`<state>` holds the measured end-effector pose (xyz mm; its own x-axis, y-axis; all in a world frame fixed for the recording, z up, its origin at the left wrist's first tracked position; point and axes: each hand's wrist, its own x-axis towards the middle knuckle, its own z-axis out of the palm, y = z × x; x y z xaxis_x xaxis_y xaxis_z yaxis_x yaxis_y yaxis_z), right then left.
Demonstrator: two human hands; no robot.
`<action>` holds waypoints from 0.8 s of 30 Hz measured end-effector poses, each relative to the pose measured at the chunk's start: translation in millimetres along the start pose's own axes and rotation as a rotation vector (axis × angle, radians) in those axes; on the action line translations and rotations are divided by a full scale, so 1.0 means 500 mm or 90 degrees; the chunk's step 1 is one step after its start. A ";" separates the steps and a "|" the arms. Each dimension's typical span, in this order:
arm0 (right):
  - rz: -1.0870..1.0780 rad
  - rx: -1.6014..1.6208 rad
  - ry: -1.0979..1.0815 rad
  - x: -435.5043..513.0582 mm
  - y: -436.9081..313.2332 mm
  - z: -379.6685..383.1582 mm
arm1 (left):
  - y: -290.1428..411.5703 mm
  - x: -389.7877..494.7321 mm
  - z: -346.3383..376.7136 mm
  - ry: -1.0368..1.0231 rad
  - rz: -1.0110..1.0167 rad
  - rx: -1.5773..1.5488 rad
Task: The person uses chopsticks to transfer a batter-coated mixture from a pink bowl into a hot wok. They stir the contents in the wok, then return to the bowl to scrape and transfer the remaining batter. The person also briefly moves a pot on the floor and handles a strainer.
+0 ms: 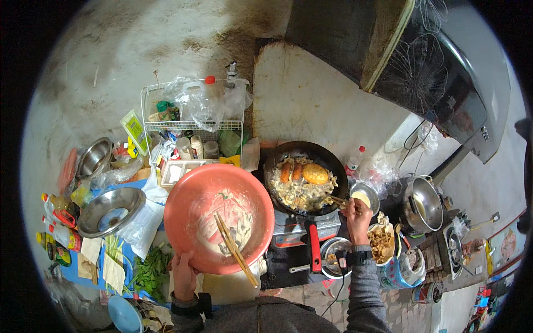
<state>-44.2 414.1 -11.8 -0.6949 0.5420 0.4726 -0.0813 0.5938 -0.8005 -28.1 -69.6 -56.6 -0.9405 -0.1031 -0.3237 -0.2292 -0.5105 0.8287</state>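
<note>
My left hand (183, 274) grips the near rim of a coral plastic basin (183, 208), which is tilted toward me. Wet batter-coated pieces (233, 229) lie in the bottom, and a pair of wooden chopsticks (235, 249) leans over the near rim. To the right, a black wok (270, 183) sits on a portable stove (287, 237), its red handle (315, 245) pointing at me. Pale battered pieces (297, 195) bubble in oil, with a golden patty (315, 173) and two browned pieces (291, 171) behind them. My right hand (357, 220) holds chopsticks (336, 201), tips at the wok's right side.
Right of the wok are a small metal bowl (375, 195), a lined container of fried pieces (381, 245) and a steel pot (431, 208). A strainer over a bowl (335, 258) stands by the handle. Leafy greens (152, 270), a steel basin (133, 200) and a wire rack (193, 125) are leftward.
</note>
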 end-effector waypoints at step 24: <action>-0.010 0.093 -0.260 -0.023 -0.021 0.074 | 0.016 0.021 0.030 -0.014 0.007 0.033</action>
<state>-61.9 379.6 -22.5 -0.9161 0.2367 0.3236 -0.1735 0.4935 -0.8523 -43.8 -61.7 -46.6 -0.9480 -0.0897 -0.3053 -0.2312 -0.4651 0.8545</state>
